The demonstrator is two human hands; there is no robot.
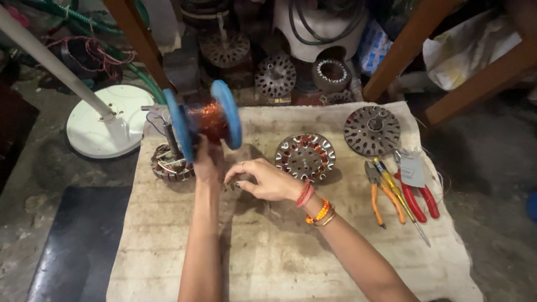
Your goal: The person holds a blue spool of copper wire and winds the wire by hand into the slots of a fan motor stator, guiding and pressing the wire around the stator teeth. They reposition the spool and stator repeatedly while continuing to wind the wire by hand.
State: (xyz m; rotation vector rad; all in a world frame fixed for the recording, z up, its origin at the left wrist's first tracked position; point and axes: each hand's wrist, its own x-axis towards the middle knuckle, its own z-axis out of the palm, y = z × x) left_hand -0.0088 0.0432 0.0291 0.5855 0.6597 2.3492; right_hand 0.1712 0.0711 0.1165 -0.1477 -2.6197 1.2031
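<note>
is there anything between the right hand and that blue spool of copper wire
Nothing visible. The left hand holds the blue spool up from below, and the right hand sits just to its lower right above the cloth, fingers curled toward it with only open air between.

Sitting on stained concrete floor, my worn cloth spread over it. Dark mat at my left. White fan base beyond. Wooden legs ahead of me, motor parts heaped between. Light dim.
</note>
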